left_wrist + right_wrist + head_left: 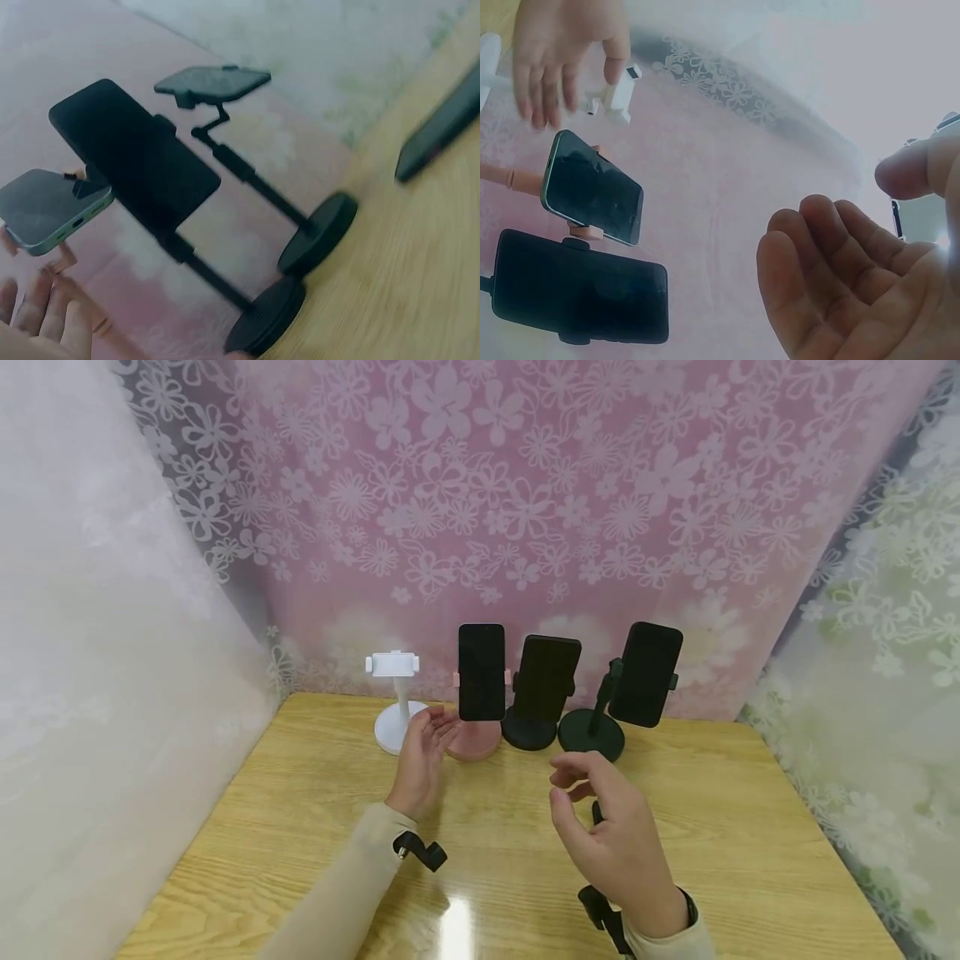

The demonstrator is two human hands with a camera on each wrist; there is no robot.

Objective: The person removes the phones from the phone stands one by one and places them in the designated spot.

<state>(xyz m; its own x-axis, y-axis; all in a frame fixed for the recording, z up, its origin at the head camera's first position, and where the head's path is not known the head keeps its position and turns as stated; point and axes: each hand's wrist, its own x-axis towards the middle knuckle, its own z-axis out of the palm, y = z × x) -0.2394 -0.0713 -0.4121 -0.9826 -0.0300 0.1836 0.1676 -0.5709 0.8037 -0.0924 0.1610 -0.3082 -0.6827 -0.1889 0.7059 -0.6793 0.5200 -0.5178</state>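
My left hand (422,764) reaches between the white phone stand (401,689) and the pink phone stand (480,742). Its fingers are relaxed and hold nothing; whether they touch the pink stand I cannot tell. A dark-screened phone (482,672) sits upright in the pink stand's clamp. Beside it, the black stand (529,732) bears a tilted phone (547,678). The dark green stand (591,735) holds another phone (647,674). My right hand (611,827) hovers over the table in front, fingers loosely bent, nothing between them. The white stand's clamp carries no phone.
A dark, flat, phone-like object (442,124) shows at the right of the left wrist view, partly cut off. The wooden table (510,827) meets a pink floral cloth (525,510) behind the stands. Pale cloths hang at both sides.
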